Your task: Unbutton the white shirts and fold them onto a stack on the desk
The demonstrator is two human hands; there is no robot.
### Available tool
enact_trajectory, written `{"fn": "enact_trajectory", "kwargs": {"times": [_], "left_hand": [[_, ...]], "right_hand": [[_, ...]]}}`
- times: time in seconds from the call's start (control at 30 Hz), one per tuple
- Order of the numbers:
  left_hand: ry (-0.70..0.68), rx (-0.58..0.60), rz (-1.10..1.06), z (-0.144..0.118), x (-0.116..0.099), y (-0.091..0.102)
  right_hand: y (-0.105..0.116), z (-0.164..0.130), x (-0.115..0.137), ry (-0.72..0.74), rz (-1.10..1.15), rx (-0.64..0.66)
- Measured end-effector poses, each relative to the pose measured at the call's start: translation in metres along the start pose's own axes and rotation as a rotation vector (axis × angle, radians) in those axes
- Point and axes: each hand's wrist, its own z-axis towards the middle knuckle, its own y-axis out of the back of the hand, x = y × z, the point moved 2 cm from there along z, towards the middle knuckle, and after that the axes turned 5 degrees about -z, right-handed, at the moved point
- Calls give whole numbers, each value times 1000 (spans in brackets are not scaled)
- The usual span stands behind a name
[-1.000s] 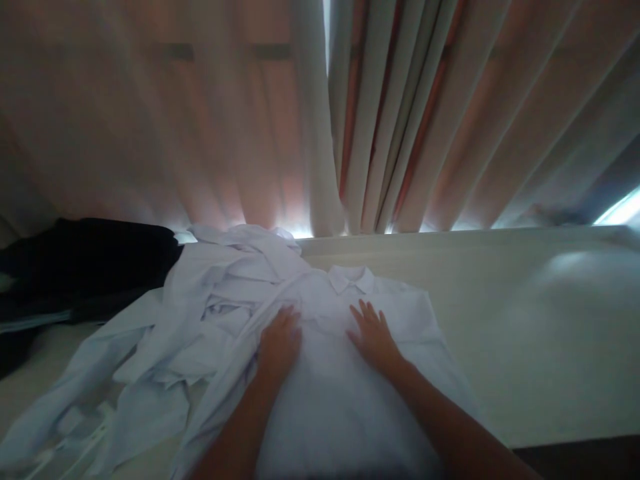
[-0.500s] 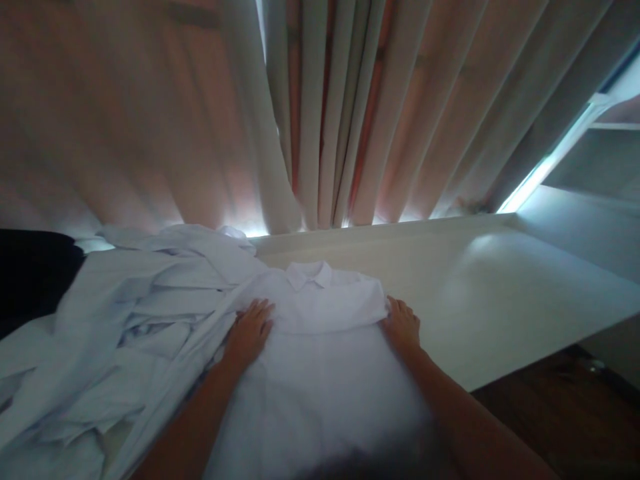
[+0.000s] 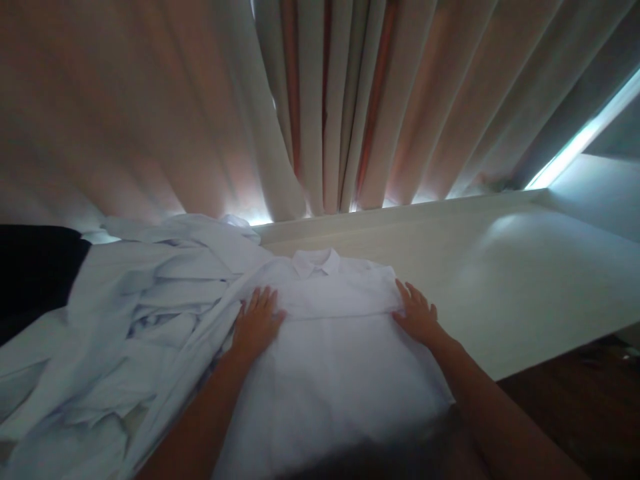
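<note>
A white collared shirt lies spread on the pale table in front of me, its collar pointing away. One sleeve is laid across the upper part, below the collar. My left hand rests flat on the shirt's left side near the shoulder, fingers spread. At the opposite edge, my right hand has its fingers apart, with the thumb side touching the end of the folded sleeve. The shirt's lower part fades into a dark blur at the bottom of the view.
A heap of crumpled white clothes lies along the left, against the shirt. Beyond it is a black item. The pale tabletop stretches right to a wall. Long curtains hang behind; dark floor shows lower right.
My right hand has opened its fingers and moved slightly outward at the sleeve's end. My left hand's fingers have spread on the cloth. The view has shifted a little.
</note>
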Motion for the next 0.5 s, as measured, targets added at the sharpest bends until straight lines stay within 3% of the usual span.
{"fn": "enact_trajectory", "kwargs": {"times": [0.07, 0.17, 0.23, 0.33, 0.43, 0.5], "left_hand": [[-32, 53, 9, -1, -3, 7], [-53, 124, 8, -2, 1, 15], [-49, 91, 5, -2, 6, 21], [-44, 10, -3, -2, 11, 23], [-37, -12, -19, -2, 12, 20], [-79, -28, -53, -3, 12, 22]], "right_hand": [[0, -6, 15, 186, -21, 12], [-8, -14, 34, 366, -59, 174], [-15, -16, 39, 396, -88, 240], [-17, -14, 42, 354, -82, 230], [7, -18, 52, 332, 14, 241], [46, -31, 66, 373, 221, 134]]}}
